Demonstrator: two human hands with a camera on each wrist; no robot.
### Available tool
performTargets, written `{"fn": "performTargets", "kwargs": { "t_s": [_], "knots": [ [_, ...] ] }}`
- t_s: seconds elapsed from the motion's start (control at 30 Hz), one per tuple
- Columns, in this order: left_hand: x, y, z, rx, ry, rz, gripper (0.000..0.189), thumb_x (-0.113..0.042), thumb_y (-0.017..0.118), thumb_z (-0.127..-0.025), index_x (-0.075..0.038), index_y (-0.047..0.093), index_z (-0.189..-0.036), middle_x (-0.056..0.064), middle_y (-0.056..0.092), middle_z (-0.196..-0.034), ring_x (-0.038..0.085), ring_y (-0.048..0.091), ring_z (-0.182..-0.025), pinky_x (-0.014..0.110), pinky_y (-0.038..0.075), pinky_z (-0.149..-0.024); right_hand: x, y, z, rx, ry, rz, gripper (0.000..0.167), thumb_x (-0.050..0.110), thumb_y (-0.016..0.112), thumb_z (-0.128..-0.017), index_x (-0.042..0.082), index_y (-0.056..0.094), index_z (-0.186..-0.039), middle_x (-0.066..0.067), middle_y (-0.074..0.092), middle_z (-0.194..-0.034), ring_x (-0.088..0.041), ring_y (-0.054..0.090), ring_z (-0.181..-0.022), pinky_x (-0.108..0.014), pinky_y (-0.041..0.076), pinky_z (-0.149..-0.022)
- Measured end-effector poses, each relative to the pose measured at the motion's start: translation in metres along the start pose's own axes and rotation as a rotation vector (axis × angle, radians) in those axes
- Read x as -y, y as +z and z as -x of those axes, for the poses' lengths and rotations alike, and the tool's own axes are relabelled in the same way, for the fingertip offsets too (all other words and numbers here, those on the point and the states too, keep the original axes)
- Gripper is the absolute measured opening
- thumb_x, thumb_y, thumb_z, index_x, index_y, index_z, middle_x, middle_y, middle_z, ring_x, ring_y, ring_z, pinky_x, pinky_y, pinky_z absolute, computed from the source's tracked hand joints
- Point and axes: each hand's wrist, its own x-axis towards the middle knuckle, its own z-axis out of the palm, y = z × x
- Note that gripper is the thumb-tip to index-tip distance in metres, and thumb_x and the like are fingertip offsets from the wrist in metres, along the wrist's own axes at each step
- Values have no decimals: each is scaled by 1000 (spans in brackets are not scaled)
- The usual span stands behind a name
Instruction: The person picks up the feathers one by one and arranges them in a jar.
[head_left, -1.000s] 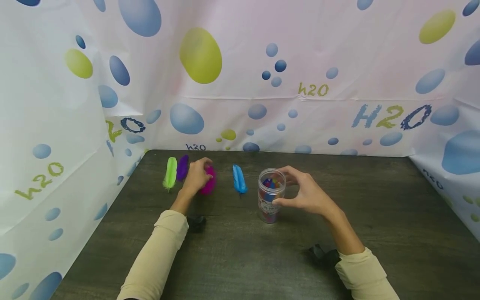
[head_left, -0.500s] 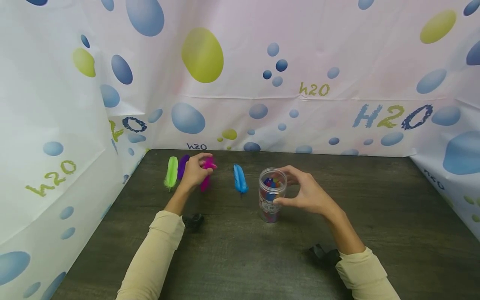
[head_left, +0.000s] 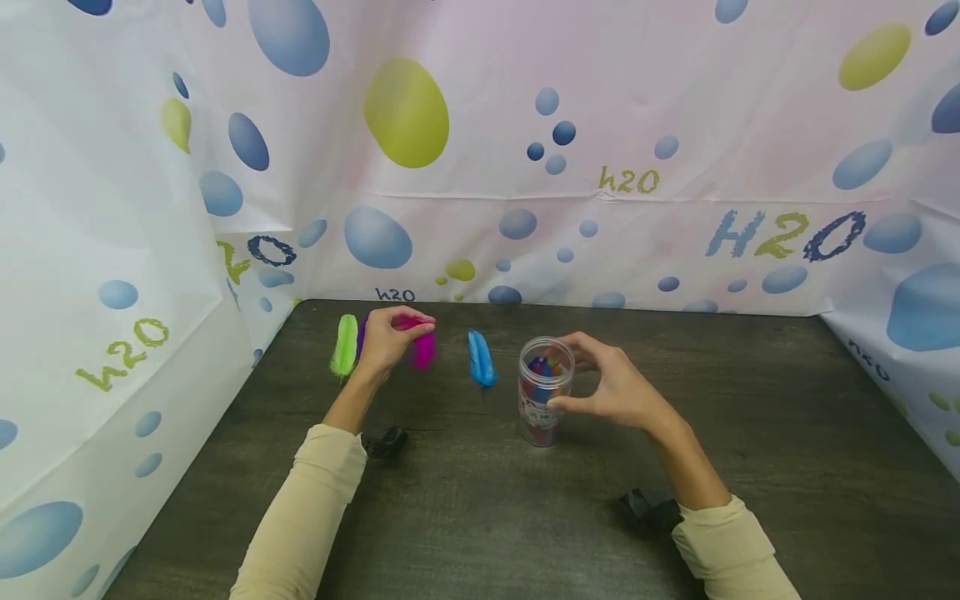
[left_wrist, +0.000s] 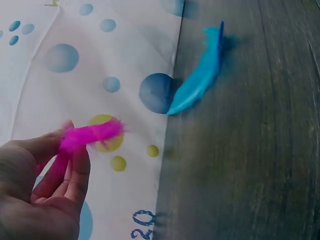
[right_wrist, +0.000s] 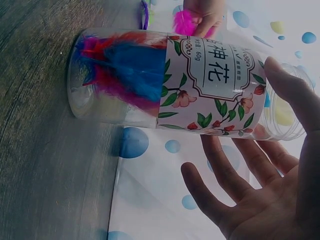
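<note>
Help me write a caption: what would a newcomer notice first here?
Probably the vivid pink feather pinched in the left hand, left of centre in the head view. Next, the clear jar of coloured feathers, standing on the dark table with the right hand curved around it.

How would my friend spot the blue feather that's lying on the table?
Start at the dark table, then find the clear jar on it. Just left of that jar in the head view lies the blue feather. It is the only blue one outside the jar: its neighbours are a green feather, a purple feather and a pink feather held in the left hand.
</note>
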Motion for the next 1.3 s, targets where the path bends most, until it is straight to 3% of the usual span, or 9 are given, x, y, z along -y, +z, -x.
{"fn": "performTargets", "kwargs": {
  "t_s": [0.23,0.47,0.63,0.77,0.9,1.17,1.3],
  "knots": [
    [-14,2,1,8,51,20,19,-1,82,-88,11,77,-102,20,77,-106,10,69,-97,19,58,-79,-1,0,0,-3,-2,4,66,12,89,-81,1,56,-137,-16,69,-123,-42,68,-113,-66,53,-96],
    [-33,3,5,95,38,117,27,4,79,-89,13,72,-113,13,75,-103,8,74,-83,23,61,-76,-1,0,1,-6,0,2,67,12,89,-81,0,56,-137,-16,69,-123,-41,68,-114,-65,53,-96],
    [-43,6,7,123,84,147,31,8,77,-89,15,68,-118,23,72,-114,11,74,-89,24,61,-79,-1,1,1,-10,-6,7,66,11,89,-81,0,56,-137,-15,69,-122,-40,69,-113,-65,53,-96],
    [-53,11,8,145,100,206,35,12,75,-89,16,65,-122,17,71,-114,10,75,-91,25,61,-80,-1,1,1,-7,-9,-3,66,11,89,-80,0,56,-137,-15,69,-122,-40,69,-113,-66,53,-96],
    [-63,16,9,172,90,286,37,16,71,-89,17,62,-125,7,68,-110,11,76,-91,26,62,-81,-1,1,1,-3,-14,-9,66,11,89,-81,0,56,-137,-16,69,-123,-41,69,-113,-66,52,-96],
    [-77,26,9,164,53,338,57,18,72,-87,8,55,-140,12,60,-123,11,74,-86,26,62,-82,-1,1,1,-5,-15,-4,65,12,89,-81,1,56,-136,-15,69,-123,-40,68,-114,-65,53,-97],
    [-82,30,9,151,43,368,64,19,73,-85,7,51,-144,5,65,-111,11,73,-81,25,62,-80,-2,1,1,-4,-9,-3,65,13,89,-82,1,56,-137,-15,69,-123,-40,68,-114,-65,53,-97]
  ]
}}
